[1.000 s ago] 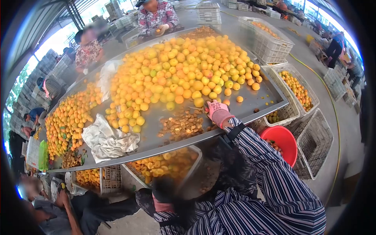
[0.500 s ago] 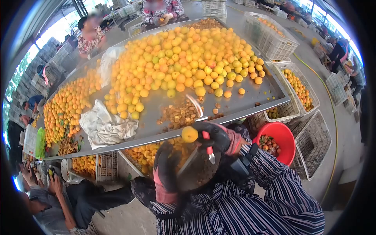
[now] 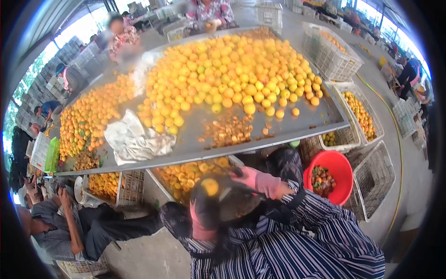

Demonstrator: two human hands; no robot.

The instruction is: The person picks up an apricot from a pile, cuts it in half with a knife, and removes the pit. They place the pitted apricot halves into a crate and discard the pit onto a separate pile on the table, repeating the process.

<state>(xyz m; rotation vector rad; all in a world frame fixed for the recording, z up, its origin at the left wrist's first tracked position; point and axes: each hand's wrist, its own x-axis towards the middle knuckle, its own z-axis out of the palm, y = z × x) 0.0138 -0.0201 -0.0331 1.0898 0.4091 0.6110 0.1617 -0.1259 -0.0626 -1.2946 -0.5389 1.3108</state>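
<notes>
In the head view, my left hand (image 3: 204, 204), in a dark glove with a pink cuff, is closed around a yellow peach (image 3: 210, 187). My right hand (image 3: 255, 180), gloved in pink and black, is to its right, below the table edge. A bit of a red-handled knife (image 3: 237, 172) shows at its fingers; motion blurs the blade. Under both hands stands a crate of halved peaches (image 3: 179, 174). Many whole peaches (image 3: 223, 69) are heaped on the metal table (image 3: 186, 116), with brown scraps (image 3: 230, 131) near its front edge.
A white cloth (image 3: 134, 139) lies on the table. At right are a red bucket (image 3: 341, 169) with scraps inside, plastic crates (image 3: 376, 176) and a yellow hose (image 3: 395, 130). One person (image 3: 60, 218) sits at left; others work across the table.
The peach has moved down and left, and now sits in my left hand. My right hand has dropped slightly and turned, so its pink back shows. The view has shifted a little.
</notes>
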